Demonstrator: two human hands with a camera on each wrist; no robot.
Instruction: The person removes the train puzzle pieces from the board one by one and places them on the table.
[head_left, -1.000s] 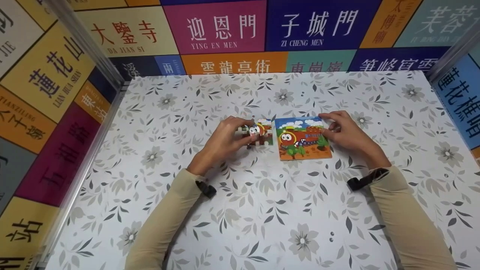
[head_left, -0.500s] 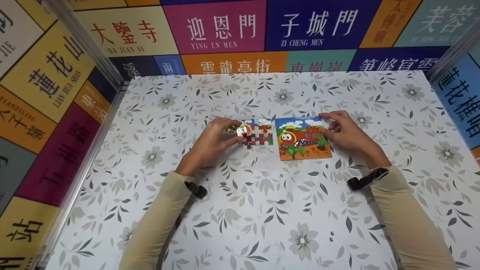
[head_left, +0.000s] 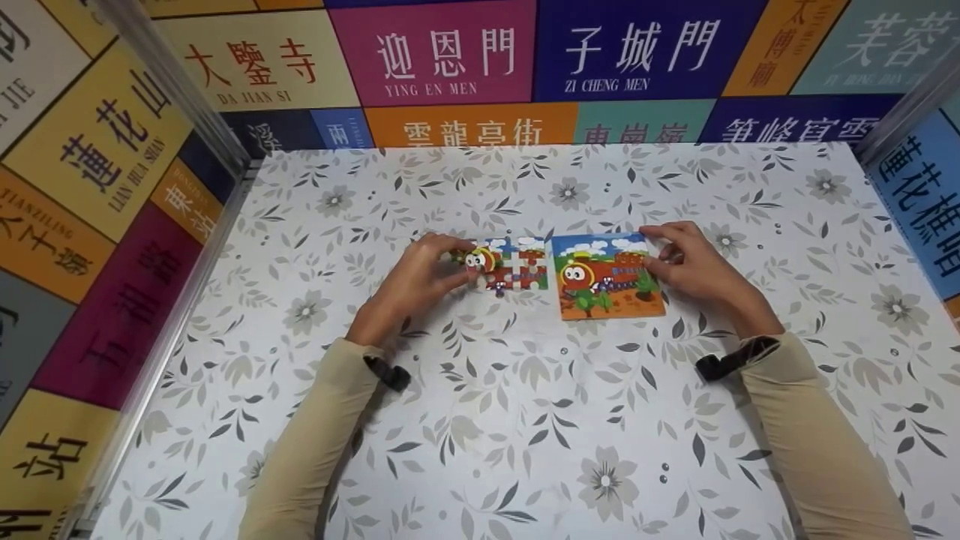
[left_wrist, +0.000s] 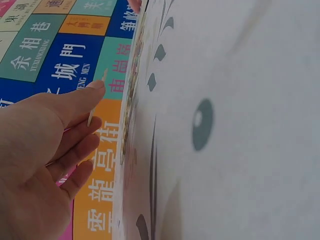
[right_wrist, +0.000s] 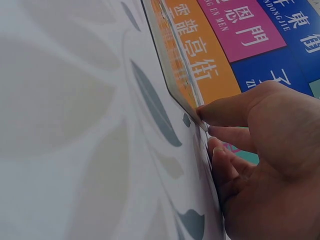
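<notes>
My left hand (head_left: 416, 281) pinches a jigsaw puzzle piece (head_left: 475, 261) bearing a train's white-eyed face between thumb and fingers. In the left wrist view the piece (left_wrist: 90, 118) shows as a thin edge, raised off the table. Just right of it lies a partly joined jigsaw puzzle (head_left: 529, 276) with sky, clouds and red train parts, and a gap shows in it. A square picture card (head_left: 615, 296) of the whole train scene lies beside the puzzle. My right hand (head_left: 694, 262) grips the card's right edge; the right wrist view shows thumb and fingertips at its corner.
Both hands work over a table (head_left: 480, 405) covered in a white cloth with grey leaves and flowers. Panels with large Chinese lettering (head_left: 442, 56) stand along the back and sides. Dark wrist straps (head_left: 386, 373) sit at the sleeve cuffs.
My left hand has drawn back to the left with the face piece, uncovering more of the joined puzzle. The right hand and the picture card have stayed in place.
</notes>
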